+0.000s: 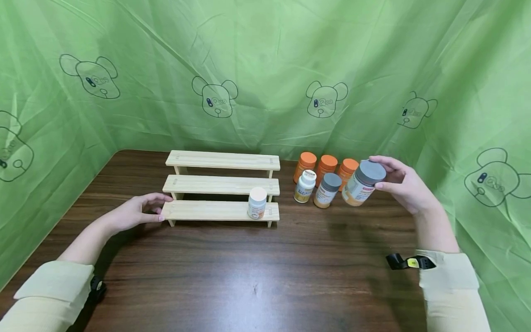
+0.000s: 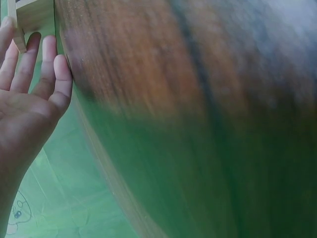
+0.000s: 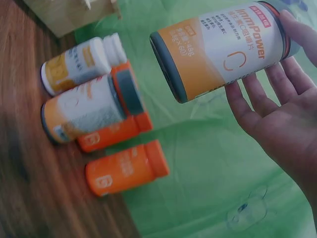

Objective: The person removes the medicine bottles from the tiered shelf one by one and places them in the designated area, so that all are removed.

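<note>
A three-step wooden rack stands on the table, a white-capped bottle upright near the right end of its lowest step. My left hand holds the left end of that step, thumb at the front corner and fingers behind. In the left wrist view, the rack's end board shows between thumb and fingers. To the right, my right hand grips a large supplement bottle by its grey lid. It is lifted and tilted; the right wrist view shows its orange-and-white "ImmPower" label.
Beside the rack's right end stand several bottles: orange ones at the back, a small white bottle and a smaller grey-capped bottle in front. A green curtain hangs around the dark wooden table.
</note>
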Demonstrator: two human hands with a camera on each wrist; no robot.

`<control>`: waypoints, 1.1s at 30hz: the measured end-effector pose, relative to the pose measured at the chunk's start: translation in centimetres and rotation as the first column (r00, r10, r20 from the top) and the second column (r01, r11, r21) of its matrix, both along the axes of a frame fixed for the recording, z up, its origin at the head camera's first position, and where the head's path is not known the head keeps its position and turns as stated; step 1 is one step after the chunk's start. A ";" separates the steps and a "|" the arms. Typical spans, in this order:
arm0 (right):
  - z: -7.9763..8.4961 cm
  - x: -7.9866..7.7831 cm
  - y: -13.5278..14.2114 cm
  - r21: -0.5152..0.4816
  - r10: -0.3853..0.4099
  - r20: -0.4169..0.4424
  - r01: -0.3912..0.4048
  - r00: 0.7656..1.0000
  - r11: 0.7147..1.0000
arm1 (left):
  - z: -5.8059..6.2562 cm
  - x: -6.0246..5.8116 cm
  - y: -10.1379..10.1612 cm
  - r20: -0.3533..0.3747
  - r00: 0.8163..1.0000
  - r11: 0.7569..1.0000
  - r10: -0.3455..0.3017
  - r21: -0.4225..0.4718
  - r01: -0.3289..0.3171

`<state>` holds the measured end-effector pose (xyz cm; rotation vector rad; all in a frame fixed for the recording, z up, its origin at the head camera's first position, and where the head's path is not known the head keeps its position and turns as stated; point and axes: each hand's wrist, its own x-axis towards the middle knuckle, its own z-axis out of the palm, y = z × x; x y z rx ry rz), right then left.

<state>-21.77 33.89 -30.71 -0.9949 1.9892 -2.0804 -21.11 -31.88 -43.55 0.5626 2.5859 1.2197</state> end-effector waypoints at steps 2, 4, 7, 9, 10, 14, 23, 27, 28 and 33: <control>-0.5 -0.2 0.5 0.013 -0.026 0.016 0.025 1.000 1.000 | 0.0 -0.1 0.0 0.001 1.000 1.000 0.000 -0.001 0.000; -1.1 -0.4 1.1 0.014 -0.023 0.031 0.022 0.999 1.000 | 0.0 -0.1 0.0 0.000 1.000 1.000 -0.001 0.001 0.001; -2.1 -0.8 1.9 -0.006 -0.008 0.049 0.009 0.999 1.000 | -0.1 -0.1 -0.1 -0.003 1.000 1.000 -0.003 0.004 0.003; -2.8 -1.1 2.4 -0.033 -0.001 0.065 0.003 0.998 0.999 | -0.1 -0.2 0.0 -0.004 1.000 1.000 -0.005 0.007 0.005; -3.1 -1.3 2.6 -0.039 -0.009 0.073 0.011 0.997 0.999 | -0.1 -0.2 0.0 -0.005 1.000 1.000 -0.005 0.005 0.005; -4.5 -1.8 3.1 -0.061 -0.035 0.109 0.042 0.993 0.997 | -0.1 -0.2 0.0 -0.005 1.000 1.000 -0.007 -0.001 0.007; -7.4 -2.9 3.5 -0.042 -0.105 0.146 0.112 0.984 0.993 | 0.0 0.0 0.0 -0.024 1.000 0.999 -0.020 0.029 0.021; -8.6 -3.4 3.5 -0.053 -0.124 0.179 0.135 0.976 0.989 | 0.0 0.1 0.0 -0.030 0.999 0.999 -0.029 0.041 0.030; -8.9 -3.5 3.5 -0.060 -0.127 0.187 0.140 0.974 0.988 | 0.0 0.1 0.0 -0.028 0.999 0.999 -0.029 0.040 0.030; -10.1 -3.8 3.3 -0.073 -0.163 0.214 0.183 0.963 0.980 | 0.1 0.1 0.1 -0.022 1.000 0.999 -0.021 0.024 0.021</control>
